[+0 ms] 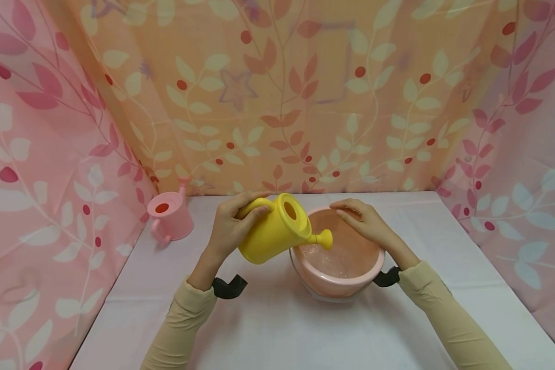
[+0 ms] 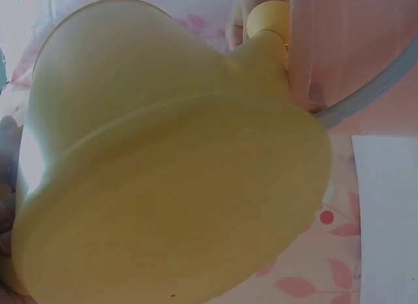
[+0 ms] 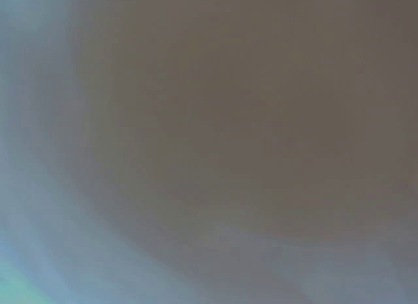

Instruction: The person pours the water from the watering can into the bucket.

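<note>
In the head view, my left hand [image 1: 228, 226] grips the handle of a yellow watering can [image 1: 273, 234]. The can is tilted toward the right, and its spout reaches over the left rim of a pink bowl [image 1: 339, 281]. Shiny clear liquid, looking like water, lies inside the bowl. My right hand [image 1: 365, 218] holds the bowl's far right rim, thumb on the inner side and fingers over the edge. The left wrist view is mostly filled by the can's underside [image 2: 170, 199], with the bowl's wall [image 2: 366, 49] beyond it. The right wrist view is only a blur.
A pink watering can [image 1: 176, 218] stands upright at the back left of the white-covered table [image 1: 268, 329]. Leaf-patterned curtains [image 1: 282, 103] enclose the back and both sides. A black strap piece [image 1: 229, 287] sticks out at my left wrist, with another [image 1: 386, 277] at the right.
</note>
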A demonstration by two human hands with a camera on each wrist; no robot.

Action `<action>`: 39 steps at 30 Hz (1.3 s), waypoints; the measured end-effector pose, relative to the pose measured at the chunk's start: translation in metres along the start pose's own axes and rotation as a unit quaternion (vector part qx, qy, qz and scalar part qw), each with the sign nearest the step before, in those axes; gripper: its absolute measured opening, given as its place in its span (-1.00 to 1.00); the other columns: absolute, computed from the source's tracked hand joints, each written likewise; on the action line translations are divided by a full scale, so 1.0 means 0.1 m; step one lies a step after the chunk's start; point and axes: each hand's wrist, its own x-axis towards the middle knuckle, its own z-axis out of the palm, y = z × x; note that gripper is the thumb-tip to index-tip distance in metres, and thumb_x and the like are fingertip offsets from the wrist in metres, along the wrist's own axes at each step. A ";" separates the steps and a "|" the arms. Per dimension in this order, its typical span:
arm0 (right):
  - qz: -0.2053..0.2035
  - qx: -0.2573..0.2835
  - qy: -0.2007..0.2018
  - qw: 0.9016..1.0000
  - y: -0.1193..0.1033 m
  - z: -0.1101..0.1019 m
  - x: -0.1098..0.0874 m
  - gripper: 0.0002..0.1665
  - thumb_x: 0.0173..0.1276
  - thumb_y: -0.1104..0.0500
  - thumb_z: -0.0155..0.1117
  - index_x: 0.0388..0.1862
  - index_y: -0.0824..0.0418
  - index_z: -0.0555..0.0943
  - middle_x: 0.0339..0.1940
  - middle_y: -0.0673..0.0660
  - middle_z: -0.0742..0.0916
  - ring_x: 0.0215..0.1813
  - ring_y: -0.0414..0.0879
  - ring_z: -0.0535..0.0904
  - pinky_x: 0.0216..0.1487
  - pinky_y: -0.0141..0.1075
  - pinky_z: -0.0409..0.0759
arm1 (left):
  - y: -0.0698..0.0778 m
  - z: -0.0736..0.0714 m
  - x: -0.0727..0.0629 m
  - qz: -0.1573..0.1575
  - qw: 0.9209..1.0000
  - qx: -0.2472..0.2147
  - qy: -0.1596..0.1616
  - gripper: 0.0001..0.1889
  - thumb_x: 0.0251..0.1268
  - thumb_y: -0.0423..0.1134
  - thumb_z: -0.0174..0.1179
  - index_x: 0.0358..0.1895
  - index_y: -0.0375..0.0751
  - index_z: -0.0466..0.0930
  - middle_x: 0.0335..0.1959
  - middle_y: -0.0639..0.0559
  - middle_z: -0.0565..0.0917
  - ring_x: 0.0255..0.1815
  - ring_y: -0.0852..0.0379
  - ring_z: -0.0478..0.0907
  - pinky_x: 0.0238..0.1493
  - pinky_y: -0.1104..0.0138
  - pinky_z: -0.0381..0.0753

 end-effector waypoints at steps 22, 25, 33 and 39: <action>-0.008 -0.004 0.003 1.000 0.00 0.00 0.01 -0.65 0.40 0.13 0.10 0.10 0.25 0.52 0.08 0.18 0.60 0.22 0.07 0.42 0.24 0.03 0.33 | -0.13 0.01 0.00 -0.017 1.000 0.006 -0.012 -0.72 0.07 -0.44 0.28 -0.09 -0.34 0.63 -0.22 -0.14 0.67 -0.29 0.14 0.54 -0.22 0.43 0.53; -0.007 -0.006 0.003 1.000 0.00 0.00 0.00 -0.64 0.40 0.12 0.09 0.10 0.25 0.52 0.08 0.18 0.60 0.22 0.07 0.42 0.24 0.03 0.33 | -0.01 0.00 0.02 -0.019 1.000 0.011 -0.013 -0.73 0.06 -0.48 0.28 -0.11 -0.37 0.62 -0.24 -0.17 0.67 -0.30 0.15 0.53 -0.23 0.45 0.52; -0.004 -0.003 0.004 1.000 0.00 0.00 -0.01 -0.63 0.40 0.10 0.09 0.11 0.24 0.52 0.09 0.18 0.60 0.23 0.07 0.41 0.25 0.04 0.32 | 0.00 0.00 0.02 -0.010 1.000 0.016 -0.013 -0.73 0.04 -0.50 0.28 -0.12 -0.43 0.61 -0.26 -0.20 0.67 -0.33 0.16 0.53 -0.26 0.47 0.51; -0.007 -0.003 0.006 1.000 0.00 0.00 -0.01 -0.65 0.40 0.14 0.10 0.10 0.24 0.52 0.09 0.18 0.60 0.22 0.07 0.41 0.24 0.03 0.33 | 0.00 0.00 0.03 -0.005 1.000 0.013 -0.013 -0.72 0.03 -0.51 0.28 -0.12 -0.44 0.61 -0.25 -0.20 0.67 -0.32 0.16 0.53 -0.25 0.47 0.51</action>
